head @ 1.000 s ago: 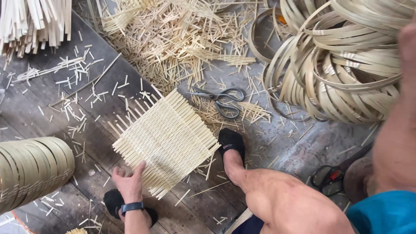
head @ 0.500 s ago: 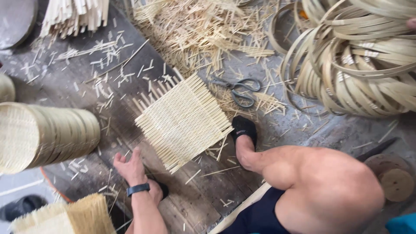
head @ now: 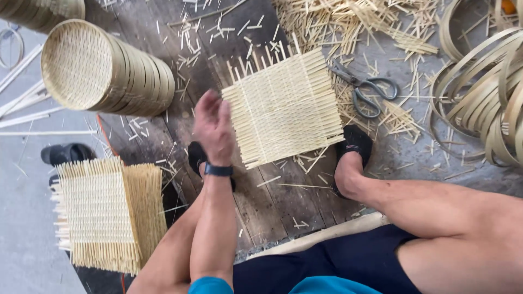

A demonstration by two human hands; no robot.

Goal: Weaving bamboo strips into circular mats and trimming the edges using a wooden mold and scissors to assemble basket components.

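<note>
The left hand (head: 213,126), fingers loosely apart and holding nothing, hovers just left of the square woven bamboo mat (head: 283,106) lying flat on the plank floor (head: 256,201); the right hand is out of view.

Bamboo hoops (head: 479,103) cut off (right edge).
</note>
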